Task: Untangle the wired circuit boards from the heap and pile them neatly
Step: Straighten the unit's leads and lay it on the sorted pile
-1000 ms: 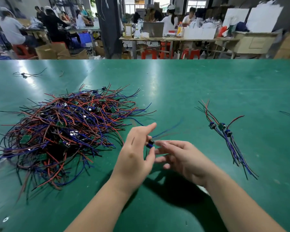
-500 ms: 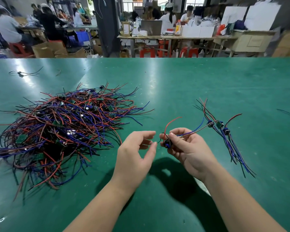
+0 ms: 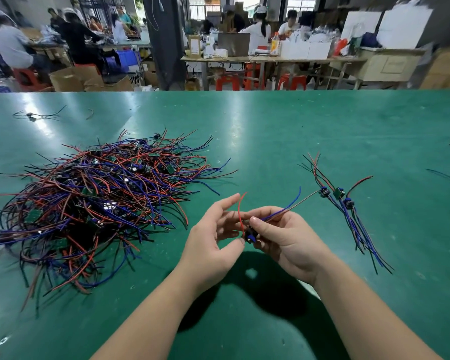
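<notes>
Fingers (image 3: 255, 222) of our right hand (image 3: 289, 240) curl round a small dark circuit board (image 3: 250, 236) with a blue part, pinching it above the smooth green table mat (image 3: 270, 126). Its thin red wire (image 3: 240, 211) stands up and its thin blue wire (image 3: 294, 201) trails off to the right. Our left hand (image 3: 211, 237) sits half open just beside it, fingers loosely spread and thumb close to the board. Whether it touches the red wire we cannot tell.

The big tangled heap of red, blue and black wires (image 3: 96, 203), dotted with green boards, lies on the left. The short neat pile of sorted boards (image 3: 340, 198) lies on the right.

We judge this board is clear of the heap and being straightened. Next, we think, its wires need gathering parallel before it goes right onto the pile, lined up with the others.
</notes>
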The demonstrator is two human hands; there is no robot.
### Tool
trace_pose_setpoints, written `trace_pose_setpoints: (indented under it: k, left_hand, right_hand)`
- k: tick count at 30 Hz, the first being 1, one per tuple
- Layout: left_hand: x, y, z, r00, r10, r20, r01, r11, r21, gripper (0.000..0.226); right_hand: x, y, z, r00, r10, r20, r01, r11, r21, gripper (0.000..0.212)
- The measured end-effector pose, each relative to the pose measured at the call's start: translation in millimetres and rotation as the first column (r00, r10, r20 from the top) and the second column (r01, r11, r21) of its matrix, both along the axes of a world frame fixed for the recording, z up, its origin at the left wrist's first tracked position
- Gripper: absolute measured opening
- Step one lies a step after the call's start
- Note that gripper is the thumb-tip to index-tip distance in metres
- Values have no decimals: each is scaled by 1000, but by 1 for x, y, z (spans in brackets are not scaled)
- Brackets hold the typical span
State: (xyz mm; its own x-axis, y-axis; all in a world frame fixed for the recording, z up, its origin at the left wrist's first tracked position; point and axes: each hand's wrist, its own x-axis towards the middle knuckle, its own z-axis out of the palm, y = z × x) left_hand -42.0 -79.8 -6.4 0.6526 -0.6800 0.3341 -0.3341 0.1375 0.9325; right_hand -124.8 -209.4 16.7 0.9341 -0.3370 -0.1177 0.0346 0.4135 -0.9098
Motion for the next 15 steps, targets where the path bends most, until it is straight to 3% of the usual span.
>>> trace_pose_setpoints:
  k: [6,11,15]
  left_hand:
    - [-1,1,1,998,33,-53,-37,996,-80,69]
    - [1,1,3,988,128,87,-118,987,-110,89]
    - [-2,0,2,983,60,172,-51,997,-58,102]
  right_hand:
    - [-1,-3,7,999,38,38,-44,984,171,23]
    - [3,-10,13,994,10,111,-40,961,273,26]
    - [5,-13,11,994,-8,108,-17,973,229,26]
